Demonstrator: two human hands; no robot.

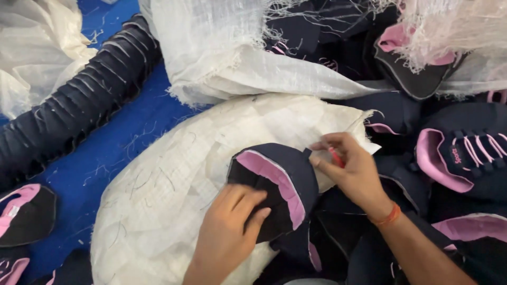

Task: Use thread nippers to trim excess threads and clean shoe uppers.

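Thread-strewn blue floor (113,148) beneath white woven sacks (158,206) under soft, even light

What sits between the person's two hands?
In the head view, the dark navy shoe upper with pink lining lies between the left hand and right hand.
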